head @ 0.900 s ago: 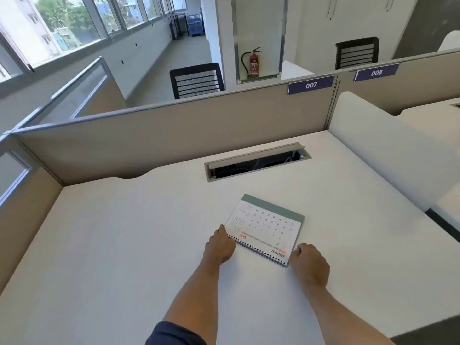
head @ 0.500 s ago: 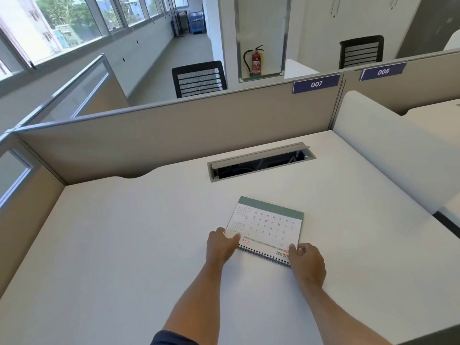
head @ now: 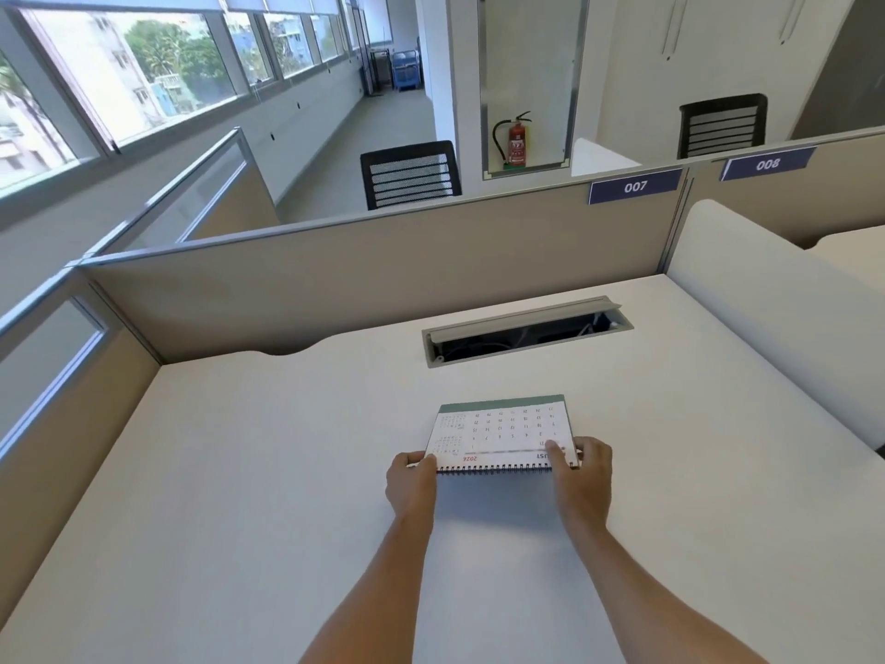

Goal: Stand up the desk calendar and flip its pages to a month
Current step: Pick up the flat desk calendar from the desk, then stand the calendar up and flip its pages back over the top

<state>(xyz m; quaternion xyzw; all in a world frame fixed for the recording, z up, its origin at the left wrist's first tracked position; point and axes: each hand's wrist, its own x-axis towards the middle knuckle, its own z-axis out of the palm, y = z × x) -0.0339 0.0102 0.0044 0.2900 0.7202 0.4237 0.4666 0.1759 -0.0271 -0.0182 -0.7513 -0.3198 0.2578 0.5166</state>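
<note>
The desk calendar (head: 500,431) is a white spiral-bound pad with a green far edge, showing an August page upside down to me. Its spiral edge faces me and is lifted off the white desk (head: 239,472), casting a shadow beneath. My left hand (head: 412,481) grips the near left corner. My right hand (head: 582,472) grips the near right corner, thumb on top of the page.
An open cable slot (head: 527,330) is set into the desk just beyond the calendar. Beige partition walls (head: 383,275) close the back and left sides. A white divider panel (head: 766,328) stands on the right.
Both hands closed on the calendar's near corners and raised the spiral edge off the desk. The calendar has squared up to face me.
</note>
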